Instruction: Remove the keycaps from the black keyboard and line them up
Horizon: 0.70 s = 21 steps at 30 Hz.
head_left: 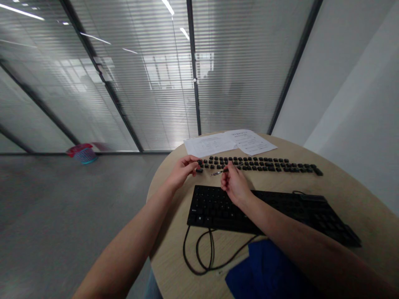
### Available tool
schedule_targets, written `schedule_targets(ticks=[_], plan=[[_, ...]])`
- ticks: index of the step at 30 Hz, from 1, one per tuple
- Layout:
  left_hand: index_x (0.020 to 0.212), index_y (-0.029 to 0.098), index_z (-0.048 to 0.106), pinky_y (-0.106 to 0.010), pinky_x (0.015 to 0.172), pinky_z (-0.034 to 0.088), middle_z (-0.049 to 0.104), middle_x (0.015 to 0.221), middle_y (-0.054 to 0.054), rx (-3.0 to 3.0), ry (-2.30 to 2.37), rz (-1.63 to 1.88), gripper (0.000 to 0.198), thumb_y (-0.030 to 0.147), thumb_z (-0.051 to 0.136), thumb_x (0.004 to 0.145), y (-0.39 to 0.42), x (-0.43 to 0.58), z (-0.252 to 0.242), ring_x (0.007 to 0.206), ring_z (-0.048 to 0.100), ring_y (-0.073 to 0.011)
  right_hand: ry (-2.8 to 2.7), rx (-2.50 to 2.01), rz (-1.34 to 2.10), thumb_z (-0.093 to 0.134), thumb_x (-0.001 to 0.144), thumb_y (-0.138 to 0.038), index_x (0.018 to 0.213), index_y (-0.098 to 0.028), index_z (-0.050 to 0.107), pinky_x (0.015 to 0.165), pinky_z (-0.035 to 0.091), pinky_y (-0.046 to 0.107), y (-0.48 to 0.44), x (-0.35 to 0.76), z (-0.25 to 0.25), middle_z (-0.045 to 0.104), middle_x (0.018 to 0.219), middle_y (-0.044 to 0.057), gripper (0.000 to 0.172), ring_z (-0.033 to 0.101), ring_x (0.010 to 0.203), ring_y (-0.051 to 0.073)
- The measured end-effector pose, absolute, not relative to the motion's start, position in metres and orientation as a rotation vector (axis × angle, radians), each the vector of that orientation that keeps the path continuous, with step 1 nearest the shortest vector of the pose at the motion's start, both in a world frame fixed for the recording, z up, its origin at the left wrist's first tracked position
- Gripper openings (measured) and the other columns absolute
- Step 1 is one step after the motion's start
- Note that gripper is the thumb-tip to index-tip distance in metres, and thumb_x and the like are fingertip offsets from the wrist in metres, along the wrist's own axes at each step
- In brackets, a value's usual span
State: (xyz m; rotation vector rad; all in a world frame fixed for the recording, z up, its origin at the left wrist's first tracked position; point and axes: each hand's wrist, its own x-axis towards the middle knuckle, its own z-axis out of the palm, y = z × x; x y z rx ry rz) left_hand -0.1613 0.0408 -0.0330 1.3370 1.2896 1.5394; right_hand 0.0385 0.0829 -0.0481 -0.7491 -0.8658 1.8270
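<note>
Your left hand [183, 171], thumb and fingers narrowly parted, is at the left end of the loose keycaps [270, 169]; cannot tell if one is pinched. Your right hand [234, 185] holds a slim tool [217, 173], wrist over the black keyboard [215, 207].

The keyboard [212, 207] and keycaps [269, 164] are black, the table [170, 261] tan, the papers [229, 143] white with print.
</note>
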Motion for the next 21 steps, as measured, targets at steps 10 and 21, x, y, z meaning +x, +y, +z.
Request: schedule_targets(ticks=[10,21], plan=[[0.083,0.019,0.058,-0.024,0.063,0.044,0.063,0.08,0.002,1.653,1.478,1.423,0.024,0.029,0.078,0.073,0.045,-0.169,-0.042,0.069,0.056,-0.0116,-0.89,-0.766,1.704,0.077,0.077,-0.069,0.081,-0.023,0.054,0.03,0.03,0.018,0.083,0.037,-0.049,0.05,0.047,-0.01,0.051,0.042,0.035,0.009],[0.09,0.022,0.074,-0.036,0.091,0.049,0.075,0.095,-0.004,2.12,1.792,1.064,0.014,0.018,0.068,0.077,0.059,-0.17,-0.044,0.095,0.067,-0.0235,-0.884,-0.771,1.63,0.077,0.076,-0.067,0.082,-0.024,0.053,0.029,0.03,0.017,0.087,0.036,-0.054,0.048,0.045,-0.011,0.05,0.042,0.034,0.009]])
